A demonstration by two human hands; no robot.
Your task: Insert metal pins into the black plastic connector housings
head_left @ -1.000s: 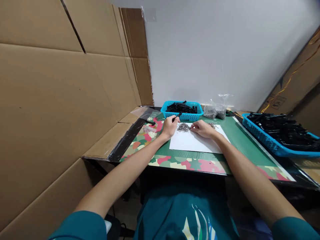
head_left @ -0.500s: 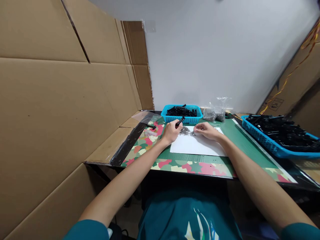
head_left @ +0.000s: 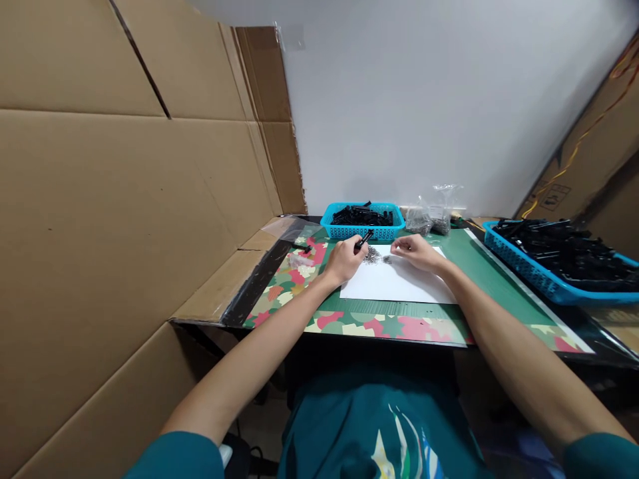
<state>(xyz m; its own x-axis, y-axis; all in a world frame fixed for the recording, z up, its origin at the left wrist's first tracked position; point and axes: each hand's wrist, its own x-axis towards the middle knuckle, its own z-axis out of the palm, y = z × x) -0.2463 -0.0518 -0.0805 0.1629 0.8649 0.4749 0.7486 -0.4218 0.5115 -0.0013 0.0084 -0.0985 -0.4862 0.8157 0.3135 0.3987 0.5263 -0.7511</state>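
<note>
Paper [head_left: 394,287], white and flat on the green mat [head_left: 464,266], lies under both hands at this bench. From where I stand, the person's left hand [head_left: 346,259] is closed around a slim black plastic piece [head_left: 367,238], its end poking up past the fist toward the right. That piece sits between the left hand and the blue perforated basket [head_left: 362,233] just beyond it, which is heaped with similar black pieces [head_left: 360,215].

The right hand [head_left: 415,253] is apart from the left, thumb and fingertips brought close together; I can't make out whether anything tiny is pinched there. Between the two hands lies a dark pile of small metal bits [head_left: 372,255], nearer the left, with a smaller cluster [head_left: 388,260] by the right fingertips. Clear plastic bags [head_left: 419,219] stand by the wall, and a bigger blue basket [head_left: 536,279] sits well off to the right.
</note>
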